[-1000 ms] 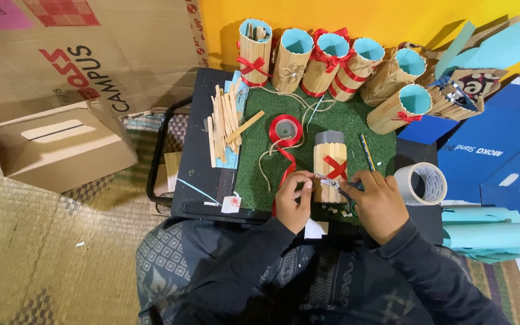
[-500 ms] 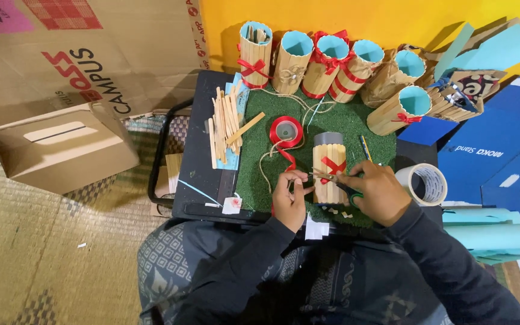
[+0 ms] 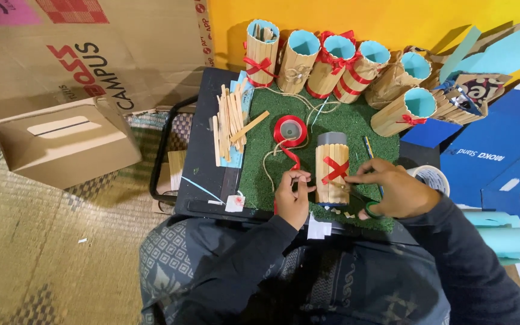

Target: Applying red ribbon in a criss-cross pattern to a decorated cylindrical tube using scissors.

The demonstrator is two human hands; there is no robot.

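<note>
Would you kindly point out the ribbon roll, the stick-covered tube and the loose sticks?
ribbon roll [image 3: 290, 130], head view, red rim.
stick-covered tube [image 3: 332, 180], head view, side wall.
loose sticks [image 3: 229, 123], head view, pile's middle.

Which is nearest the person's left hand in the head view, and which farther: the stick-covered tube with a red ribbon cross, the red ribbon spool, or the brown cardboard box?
1. The stick-covered tube with a red ribbon cross, just right of the left hand, at its fingertips.
2. The red ribbon spool, beyond the hand on the green mat.
3. The brown cardboard box, far off to the left on the floor.
</note>
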